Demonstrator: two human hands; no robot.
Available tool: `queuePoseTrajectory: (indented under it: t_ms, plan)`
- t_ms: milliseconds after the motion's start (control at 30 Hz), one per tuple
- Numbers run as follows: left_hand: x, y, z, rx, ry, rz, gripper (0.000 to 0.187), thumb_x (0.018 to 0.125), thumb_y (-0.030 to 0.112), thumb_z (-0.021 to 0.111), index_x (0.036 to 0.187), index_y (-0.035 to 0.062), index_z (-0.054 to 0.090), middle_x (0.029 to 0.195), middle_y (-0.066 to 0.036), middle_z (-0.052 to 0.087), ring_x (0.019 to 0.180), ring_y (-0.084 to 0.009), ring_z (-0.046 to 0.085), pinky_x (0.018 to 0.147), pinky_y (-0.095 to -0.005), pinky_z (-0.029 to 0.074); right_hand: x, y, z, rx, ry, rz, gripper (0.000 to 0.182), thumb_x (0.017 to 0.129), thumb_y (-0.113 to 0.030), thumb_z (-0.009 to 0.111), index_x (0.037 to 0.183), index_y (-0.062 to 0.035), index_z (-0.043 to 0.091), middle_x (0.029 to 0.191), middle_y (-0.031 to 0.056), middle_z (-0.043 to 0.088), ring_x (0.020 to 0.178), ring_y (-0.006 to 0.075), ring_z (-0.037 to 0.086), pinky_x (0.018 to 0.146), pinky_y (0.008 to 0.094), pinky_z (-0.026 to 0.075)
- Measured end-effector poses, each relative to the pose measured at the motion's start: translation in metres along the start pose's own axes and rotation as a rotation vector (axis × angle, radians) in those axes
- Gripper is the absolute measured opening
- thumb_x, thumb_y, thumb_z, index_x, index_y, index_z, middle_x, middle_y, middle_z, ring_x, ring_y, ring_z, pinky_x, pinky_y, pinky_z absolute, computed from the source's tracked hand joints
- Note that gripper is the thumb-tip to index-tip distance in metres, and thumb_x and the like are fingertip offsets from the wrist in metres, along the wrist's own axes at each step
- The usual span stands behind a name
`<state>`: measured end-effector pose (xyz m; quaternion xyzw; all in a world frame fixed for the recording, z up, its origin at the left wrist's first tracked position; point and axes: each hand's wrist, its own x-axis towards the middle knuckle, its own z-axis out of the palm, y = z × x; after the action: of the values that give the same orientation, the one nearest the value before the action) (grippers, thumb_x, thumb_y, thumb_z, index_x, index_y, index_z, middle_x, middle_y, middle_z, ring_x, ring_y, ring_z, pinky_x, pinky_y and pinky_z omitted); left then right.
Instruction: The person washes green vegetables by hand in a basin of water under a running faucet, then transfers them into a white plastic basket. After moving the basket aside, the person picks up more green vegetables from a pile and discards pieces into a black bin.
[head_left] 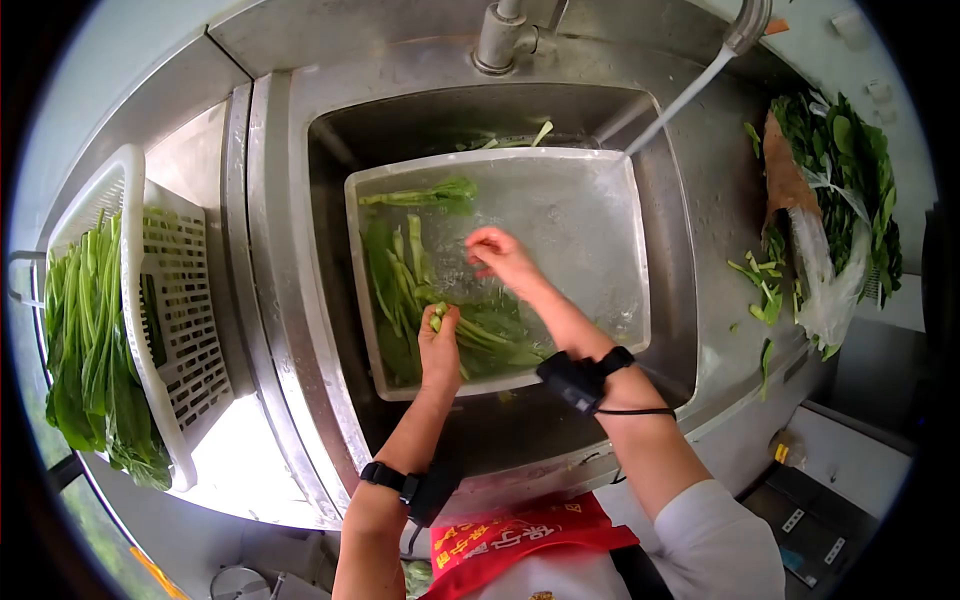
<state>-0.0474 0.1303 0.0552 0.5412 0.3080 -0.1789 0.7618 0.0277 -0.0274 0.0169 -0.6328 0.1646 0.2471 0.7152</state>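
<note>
My left hand (440,350) is closed around the pale stem ends of a bunch of leafy greens (482,338), whose leaves trail to the right in the water. Above the water in a white rectangular tub (641,240), my right hand (497,258) has loosely bent fingers, a little apart, with nothing visible in them. More greens (395,275) float along the tub's left side, left of both hands. One small bunch (430,195) lies near the tub's upper left corner.
The tub sits in a steel sink (675,300); water runs from a faucet (748,28) into its upper right corner. At left, a white plastic basket (185,290) holds long-stemmed greens. Bagged greens (845,190) and loose leaf scraps (765,285) lie on the right counter.
</note>
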Motion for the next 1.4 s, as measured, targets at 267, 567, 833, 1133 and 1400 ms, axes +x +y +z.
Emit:
queuePoseTrajectory:
  t_ms: [267, 567, 833, 1133, 1400]
  plan:
    - [0.014, -0.008, 0.005, -0.008, 0.034, 0.036, 0.014, 0.075, 0.006, 0.066, 0.081, 0.0041, 0.053, 0.067, -0.004, 0.052, 0.054, -0.0141, 0.048, 0.055, -0.0269, 0.038, -0.014, 0.014, 0.011, -0.599, -0.411, -0.015, 0.048, 0.078, 0.0, 0.055, 0.125, -0.006, 0.044, 0.117, 0.0099, 0.055, 0.105, 0.0195, 0.052, 0.089, 0.0327, 0.042]
    - [0.039, 0.016, 0.028, 0.166, -0.166, 0.018, 0.026, 0.075, 0.011, 0.072, 0.094, -0.0009, 0.058, 0.074, -0.003, 0.058, 0.06, -0.0096, 0.05, 0.056, -0.0242, 0.04, -0.03, 0.011, -0.037, -0.263, -0.363, 0.092, 0.023, 0.085, -0.016, 0.061, 0.107, -0.0091, 0.056, 0.088, -0.0003, 0.06, 0.08, 0.0085, 0.055, 0.066, 0.0242, 0.045]
    - [0.072, 0.007, 0.022, 0.459, -0.592, -0.121, 0.018, 0.076, 0.012, 0.069, 0.088, -0.0003, 0.063, 0.077, -0.004, 0.061, 0.065, -0.0118, 0.053, 0.06, -0.0259, 0.042, -0.025, 0.005, -0.052, -0.161, -0.32, 0.099, 0.037, 0.085, -0.011, 0.058, 0.122, -0.012, 0.055, 0.104, 0.0008, 0.061, 0.083, 0.0071, 0.055, 0.066, 0.0231, 0.045]
    - [0.059, 0.006, 0.028, 0.303, -0.283, -0.224, 0.029, 0.076, 0.015, 0.068, 0.098, -0.0014, 0.061, 0.087, -0.005, 0.061, 0.072, -0.0144, 0.057, 0.065, -0.0274, 0.045, -0.033, 0.018, -0.028, -0.739, 0.016, -0.297, 0.022, 0.088, -0.013, 0.049, 0.108, -0.006, 0.057, 0.095, 0.0166, 0.061, 0.083, 0.0305, 0.059, 0.073, 0.0357, 0.046]
    - [0.011, 0.006, -0.001, 0.185, 0.008, 0.04, 0.013, 0.077, 0.012, 0.064, 0.085, 0.0018, 0.061, 0.074, 0.003, 0.054, 0.066, -0.0074, 0.047, 0.06, -0.0233, 0.038, 0.026, -0.004, 0.043, -0.131, -0.037, -0.198, 0.049, 0.09, -0.019, 0.053, 0.134, -0.0067, 0.036, 0.125, 0.0113, 0.051, 0.111, 0.0186, 0.05, 0.093, 0.0311, 0.04]
